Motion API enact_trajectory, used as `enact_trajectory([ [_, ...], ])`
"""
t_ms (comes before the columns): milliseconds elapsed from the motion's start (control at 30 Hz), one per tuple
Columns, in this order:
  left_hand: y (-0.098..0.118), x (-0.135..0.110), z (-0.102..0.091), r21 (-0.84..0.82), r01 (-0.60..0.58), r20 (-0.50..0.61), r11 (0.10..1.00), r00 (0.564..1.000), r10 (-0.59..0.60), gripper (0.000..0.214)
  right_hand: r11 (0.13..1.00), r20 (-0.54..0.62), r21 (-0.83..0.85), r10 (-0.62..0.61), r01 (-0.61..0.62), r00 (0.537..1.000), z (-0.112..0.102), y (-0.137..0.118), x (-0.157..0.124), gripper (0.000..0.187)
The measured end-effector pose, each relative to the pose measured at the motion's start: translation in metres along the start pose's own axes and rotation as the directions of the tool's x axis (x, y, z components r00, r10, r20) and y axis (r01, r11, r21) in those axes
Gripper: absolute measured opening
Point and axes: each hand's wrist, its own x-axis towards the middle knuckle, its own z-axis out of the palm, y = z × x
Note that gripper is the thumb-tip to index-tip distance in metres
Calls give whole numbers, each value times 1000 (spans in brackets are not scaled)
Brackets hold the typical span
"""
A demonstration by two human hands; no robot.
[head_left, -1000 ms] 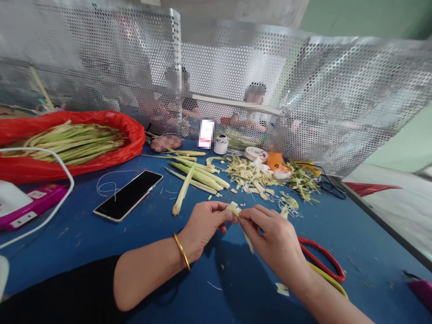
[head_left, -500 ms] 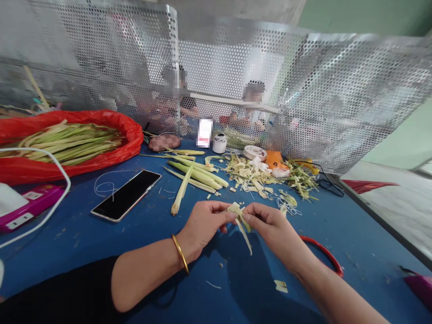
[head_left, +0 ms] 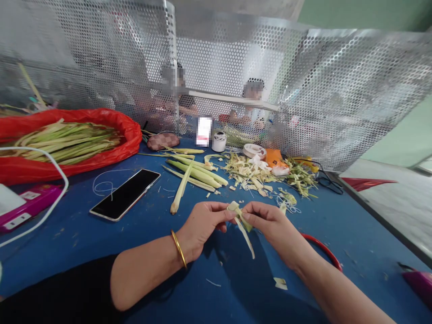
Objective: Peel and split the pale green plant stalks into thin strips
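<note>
Folded leaf strip, one, held above the worktop, right of the black phone. The fingers of the left hand pinch its folded head; those of the right hand close on its greener lower part, one loose end hanging between. The step in hand appears to be folding or shaping; the next move probably calls for a firm left pinch while the right fingers guide the leaf. Counted relative to the phone: one red bag, beyond and left; one white tub, one tape roll and one orange packet, beyond and right. Pale stalks, also beyond and right, overlap; their exact number cannot be told.
</note>
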Motion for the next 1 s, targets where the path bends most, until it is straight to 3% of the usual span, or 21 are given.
enact_trajectory([
  [367, 5, -5, 4, 184, -74, -12, 980, 997, 78, 17, 996, -47, -70, -57, 53, 997, 1, 4, -1, 23],
  [500, 4, -5, 4, 253, -88, -8, 964, 996, 93, 18, 995, -94, 28, -87, 91, 992, 3, 8, 0, 13],
  [700, -4, -2, 0, 438, -129, 20, 890, 991, 134, 19, 997, 31, 34, -77, 76, 997, 4, 2, -1, 15],
  [800, -4, -4, -1, 502, -188, 46, 844, 981, 191, 20, 997, 29, 41, -73, 72, 997, 4, -1, -2, 16],
  [1000, 1, -10, 2, 618, -219, 82, 755, 973, 214, 15, 976, -106, -171, -151, 131, 983, 4, 5, -1, 20],
])
